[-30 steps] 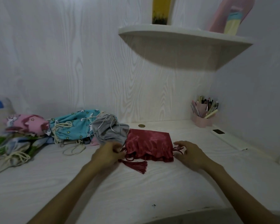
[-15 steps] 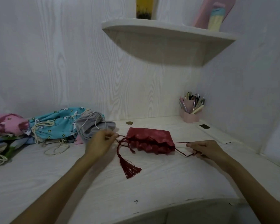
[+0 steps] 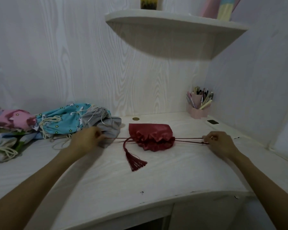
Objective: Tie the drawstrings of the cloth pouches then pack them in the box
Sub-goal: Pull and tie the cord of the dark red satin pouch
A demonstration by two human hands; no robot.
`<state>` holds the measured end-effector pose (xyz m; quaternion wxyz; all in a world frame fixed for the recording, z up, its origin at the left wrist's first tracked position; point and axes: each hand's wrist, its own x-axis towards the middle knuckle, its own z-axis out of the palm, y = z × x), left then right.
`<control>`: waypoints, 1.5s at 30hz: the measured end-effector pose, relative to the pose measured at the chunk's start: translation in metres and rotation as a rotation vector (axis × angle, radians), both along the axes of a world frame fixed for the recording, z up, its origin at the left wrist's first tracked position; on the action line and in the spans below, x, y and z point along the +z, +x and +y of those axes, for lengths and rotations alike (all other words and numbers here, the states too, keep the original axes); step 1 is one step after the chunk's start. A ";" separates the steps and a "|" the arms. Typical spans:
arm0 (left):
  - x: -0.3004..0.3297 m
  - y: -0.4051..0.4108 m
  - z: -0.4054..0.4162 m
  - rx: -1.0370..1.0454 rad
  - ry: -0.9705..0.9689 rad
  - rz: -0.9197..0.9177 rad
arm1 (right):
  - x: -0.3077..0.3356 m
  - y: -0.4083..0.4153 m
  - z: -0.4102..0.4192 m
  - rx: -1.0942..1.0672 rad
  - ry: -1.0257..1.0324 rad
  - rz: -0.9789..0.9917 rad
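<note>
The red pouch (image 3: 150, 136) lies in the middle of the tabletop (image 3: 156, 176). The left hand (image 3: 86, 141) pinches 1 cord and the right hand (image 3: 220, 142) pinches the other, each grip tight on the drawstrings (image 3: 188, 140) — likely pulling apart to close the mouth. 1 tassel (image 3: 136, 162) trails near. About 4 more pouches (image 3: 60, 121) wait far left — no box in view.

a home study corner, likely a bedroom: a white wood-grain desk (image 3: 156, 176) set into pale panelled walls, a curved corner shelf (image 3: 173, 20) above, a pink pen holder (image 3: 199, 110) full of pens at the back, and a heap of printed cloth pouches (image 3: 40, 123) lying at the left.
</note>
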<state>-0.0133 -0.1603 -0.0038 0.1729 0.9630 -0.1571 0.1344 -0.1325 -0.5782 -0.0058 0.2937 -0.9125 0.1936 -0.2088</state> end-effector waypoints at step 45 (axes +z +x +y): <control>-0.004 -0.008 -0.004 -0.015 0.248 -0.089 | 0.018 0.014 0.057 0.368 0.118 0.171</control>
